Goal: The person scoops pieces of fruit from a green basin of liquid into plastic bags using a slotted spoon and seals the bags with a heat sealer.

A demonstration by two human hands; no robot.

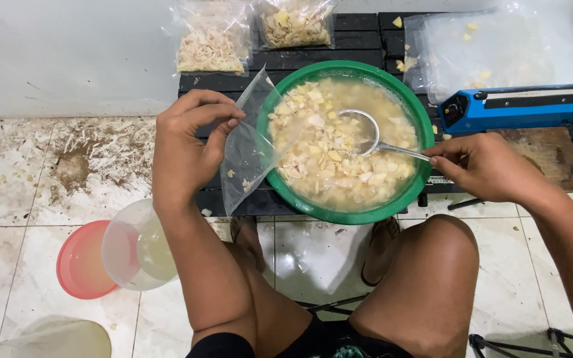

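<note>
Green plastic makes up the big bowl (pixel 339 213) on the low black slatted table (pixel 233 79), and it is full of cut pale yellow pieces in cloudy water. A metal ladle (pixel 366 132) is dipped into the bowl, and its handle is pinched shut in the right hand (pixel 482 166). A small clear bag (pixel 250 142) is held just beside the left rim of the bowl, gripped tight at its top edge by the left hand (pixel 187 149). A few bits can already be seen inside the bag, so the scooping step seems to be in hand. For the next move, the bag mouth would likely need to be held wide and the ladle lifted level, so nothing is spilled. Two filled bags (pixel 253 33) lie at the far side, and a blue sealing tool (pixel 525 103) is cut off at the right. Whether the ladle cup holds anything cannot be told under the water.
</note>
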